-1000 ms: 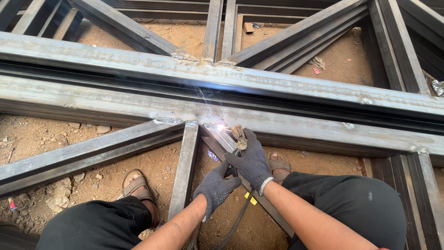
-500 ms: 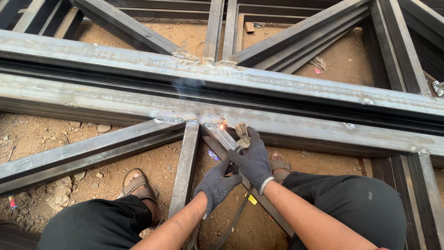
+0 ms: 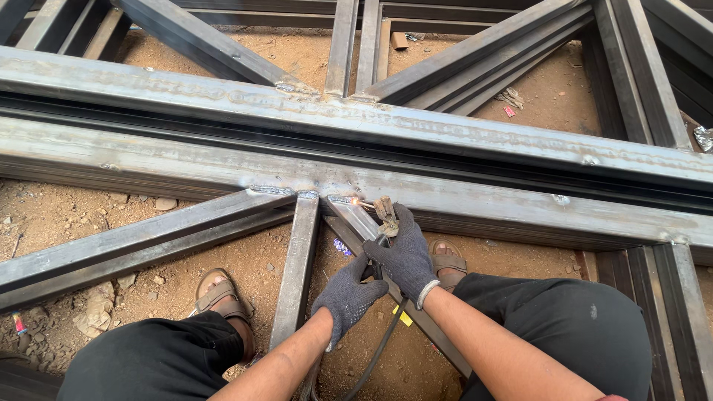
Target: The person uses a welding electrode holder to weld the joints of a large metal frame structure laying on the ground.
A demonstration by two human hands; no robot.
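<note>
Welding holder (image 3: pixel 386 215) sits clamped in the right hand (image 3: pixel 407 256), its rod pointing up-left from the fingers toward the beam joint (image 3: pixel 338 199). Left hand (image 3: pixel 347 297), lower and farther, seems curled on the cable (image 3: pixel 371 356).

The bright arc seen a second ago at the electrode tip (image 3: pixel 364 203), just ahead of the right hand (image 3: pixel 407 256), is being reduced to a small orange glow. The electrode holder (image 3: pixel 386 212) is being carried slightly rightward along the joint by the right hand. The left hand (image 3: pixel 347 297) is being kept just below and beside the right hand, shifting with it.
</note>
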